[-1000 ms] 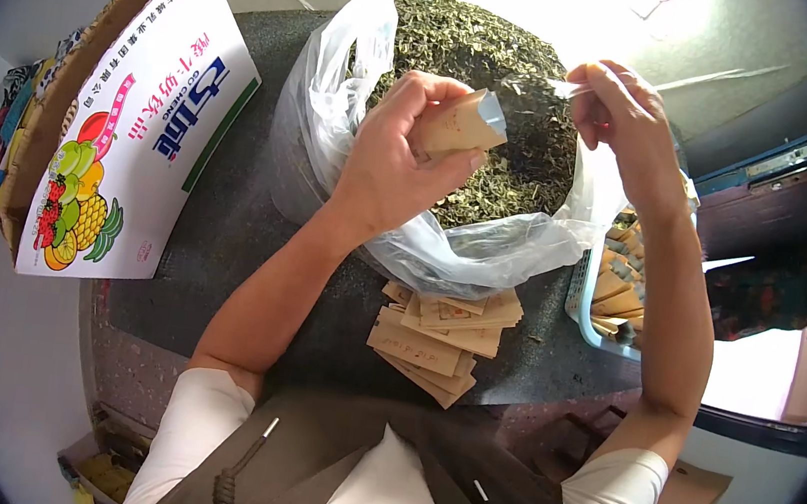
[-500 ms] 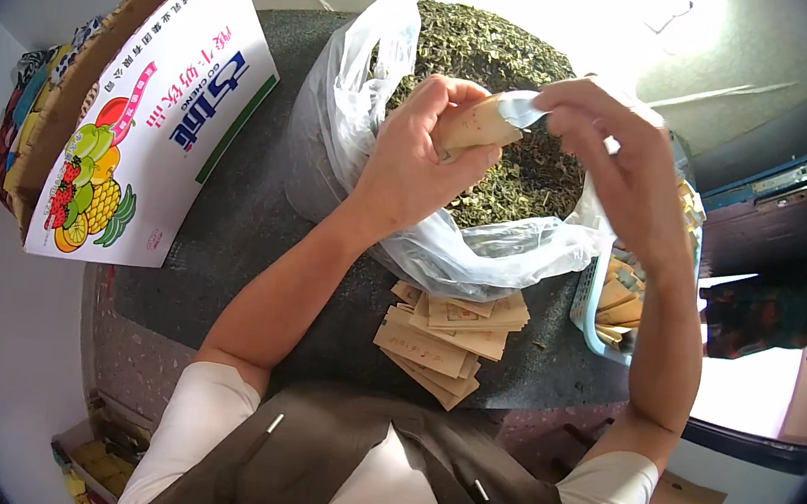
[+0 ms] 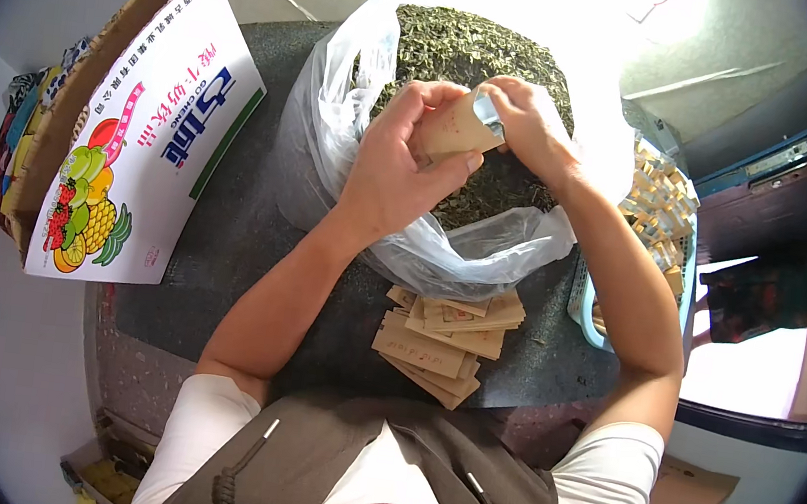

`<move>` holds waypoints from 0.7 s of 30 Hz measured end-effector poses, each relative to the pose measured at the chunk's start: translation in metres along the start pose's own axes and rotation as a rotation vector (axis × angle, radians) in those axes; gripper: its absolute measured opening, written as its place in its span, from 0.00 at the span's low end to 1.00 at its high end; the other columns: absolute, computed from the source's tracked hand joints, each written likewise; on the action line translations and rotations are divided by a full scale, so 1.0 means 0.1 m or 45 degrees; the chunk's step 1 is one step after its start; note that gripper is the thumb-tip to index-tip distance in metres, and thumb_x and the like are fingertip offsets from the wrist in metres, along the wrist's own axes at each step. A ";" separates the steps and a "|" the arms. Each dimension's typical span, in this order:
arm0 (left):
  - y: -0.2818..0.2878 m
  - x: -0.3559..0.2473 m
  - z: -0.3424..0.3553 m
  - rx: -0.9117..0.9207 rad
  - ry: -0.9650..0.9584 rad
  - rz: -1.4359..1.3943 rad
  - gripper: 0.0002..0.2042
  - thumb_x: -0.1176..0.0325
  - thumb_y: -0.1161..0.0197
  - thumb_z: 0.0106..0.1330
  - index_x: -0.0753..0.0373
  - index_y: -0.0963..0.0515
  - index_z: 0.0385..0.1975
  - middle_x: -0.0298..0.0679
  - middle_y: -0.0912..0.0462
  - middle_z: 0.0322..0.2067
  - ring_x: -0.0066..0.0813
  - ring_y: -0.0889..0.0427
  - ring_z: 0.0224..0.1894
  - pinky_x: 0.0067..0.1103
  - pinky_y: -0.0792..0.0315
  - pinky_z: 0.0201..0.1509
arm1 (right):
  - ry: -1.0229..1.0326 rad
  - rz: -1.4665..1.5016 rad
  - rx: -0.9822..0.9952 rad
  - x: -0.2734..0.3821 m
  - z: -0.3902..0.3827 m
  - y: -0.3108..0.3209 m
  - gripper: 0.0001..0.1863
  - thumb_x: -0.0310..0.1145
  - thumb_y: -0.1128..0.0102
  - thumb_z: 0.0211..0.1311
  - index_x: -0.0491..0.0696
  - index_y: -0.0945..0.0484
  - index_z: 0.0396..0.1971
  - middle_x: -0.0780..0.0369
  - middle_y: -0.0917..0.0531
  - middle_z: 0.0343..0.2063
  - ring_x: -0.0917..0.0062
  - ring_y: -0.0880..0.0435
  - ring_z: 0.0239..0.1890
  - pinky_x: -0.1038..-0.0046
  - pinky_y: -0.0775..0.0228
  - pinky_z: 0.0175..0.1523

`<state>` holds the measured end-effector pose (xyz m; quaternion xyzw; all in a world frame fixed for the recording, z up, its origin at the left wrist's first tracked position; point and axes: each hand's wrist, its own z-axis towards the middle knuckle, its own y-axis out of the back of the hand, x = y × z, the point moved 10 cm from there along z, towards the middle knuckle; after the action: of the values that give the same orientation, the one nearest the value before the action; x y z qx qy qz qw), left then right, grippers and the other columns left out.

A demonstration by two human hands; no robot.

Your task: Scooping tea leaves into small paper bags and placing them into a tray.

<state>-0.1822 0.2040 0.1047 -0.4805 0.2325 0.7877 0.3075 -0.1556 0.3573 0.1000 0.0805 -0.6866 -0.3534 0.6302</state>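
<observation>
A kraft paper pouch (image 3: 454,127) with a pale, shiny open mouth is wrapped in the fingers of my left hand (image 3: 409,162), tilted toward the right. My right hand (image 3: 535,127) is closed at the pouch's mouth, its fingertips at the rim or just inside; what they hold is hidden. Both hands are over a large translucent plastic bag (image 3: 326,142) full of dry, dark green leaves (image 3: 479,50). Below the bag, a loose stack of flat kraft pouches (image 3: 432,351) lies on the dark tabletop (image 3: 199,318).
A white carton with fruit pictures (image 3: 144,150) stands on the left, colourful fabric behind it. A light blue basket (image 3: 587,300) of small kraft packets (image 3: 656,203) sits at the right. Beyond it are blue-trimmed furniture (image 3: 788,158) and dark plaid fabric (image 3: 760,301).
My right hand has moved left from over the bag's right side to the pouch's mouth; the thin pale implement it held earlier is hidden now. The basket's packets show more.
</observation>
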 end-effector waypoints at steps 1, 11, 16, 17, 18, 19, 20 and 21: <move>0.00 0.00 0.00 -0.004 -0.009 -0.018 0.25 0.78 0.32 0.58 0.65 0.31 0.56 0.37 0.25 0.48 0.22 0.25 0.52 0.20 0.29 0.56 | -0.118 0.158 -0.006 -0.08 0.00 0.01 0.15 0.38 0.51 0.69 0.42 0.19 0.37 0.62 0.19 0.21 0.82 0.21 0.25 0.77 0.28 0.31; 0.00 -0.01 0.01 -0.014 0.009 0.075 0.23 0.76 0.31 0.59 0.64 0.30 0.55 0.36 0.24 0.46 0.21 0.24 0.49 0.20 0.26 0.52 | -0.011 0.278 -0.179 0.17 -0.32 0.85 0.14 0.41 0.49 0.73 0.48 0.20 0.37 0.70 0.26 0.20 0.88 0.32 0.20 0.84 0.41 0.27; -0.01 -0.02 0.03 -0.018 0.004 0.117 0.23 0.75 0.30 0.59 0.64 0.30 0.55 0.36 0.24 0.46 0.21 0.24 0.49 0.19 0.26 0.53 | 0.062 0.268 -0.121 0.37 -0.41 0.79 0.15 0.41 0.51 0.74 0.47 0.20 0.36 0.70 0.28 0.18 0.89 0.34 0.20 0.83 0.44 0.26; -0.01 -0.02 0.03 -0.016 0.003 0.120 0.23 0.75 0.30 0.59 0.64 0.30 0.55 0.36 0.24 0.46 0.21 0.24 0.49 0.19 0.26 0.53 | 0.070 0.190 -0.099 0.44 -0.44 0.69 0.15 0.41 0.52 0.75 0.47 0.20 0.36 0.70 0.29 0.18 0.89 0.35 0.20 0.83 0.44 0.26; -0.02 -0.01 0.02 -0.004 0.004 0.108 0.24 0.75 0.30 0.59 0.64 0.30 0.55 0.36 0.24 0.46 0.21 0.24 0.49 0.19 0.26 0.53 | 0.078 0.112 -0.077 0.50 -0.47 0.60 0.16 0.40 0.53 0.75 0.48 0.20 0.36 0.70 0.29 0.18 0.89 0.36 0.20 0.84 0.45 0.26; -0.03 -0.01 0.02 0.007 0.003 0.095 0.24 0.74 0.30 0.59 0.64 0.30 0.55 0.37 0.24 0.46 0.21 0.24 0.49 0.19 0.26 0.53 | 0.174 0.008 -0.010 0.63 -0.51 0.50 0.14 0.37 0.53 0.75 0.47 0.20 0.38 0.69 0.28 0.19 0.88 0.33 0.21 0.82 0.41 0.28; -0.04 0.01 0.03 0.010 0.012 0.098 0.24 0.74 0.30 0.59 0.64 0.30 0.55 0.37 0.24 0.46 0.21 0.24 0.49 0.19 0.26 0.53 | 0.168 0.014 -0.008 0.63 -0.52 0.44 0.14 0.37 0.53 0.75 0.47 0.20 0.38 0.69 0.28 0.19 0.88 0.33 0.21 0.82 0.41 0.28; -0.03 0.03 0.03 0.003 0.026 0.096 0.24 0.74 0.31 0.59 0.65 0.31 0.55 0.37 0.24 0.47 0.21 0.24 0.49 0.19 0.26 0.53 | 0.315 -0.130 -0.028 0.76 -0.56 0.38 0.12 0.36 0.52 0.74 0.47 0.20 0.39 0.68 0.26 0.20 0.87 0.32 0.22 0.81 0.39 0.29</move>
<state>-0.1829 0.2093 0.1030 -0.4789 0.2547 0.7936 0.2756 -0.1062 0.3216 0.1818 0.1513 -0.5947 -0.3799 0.6922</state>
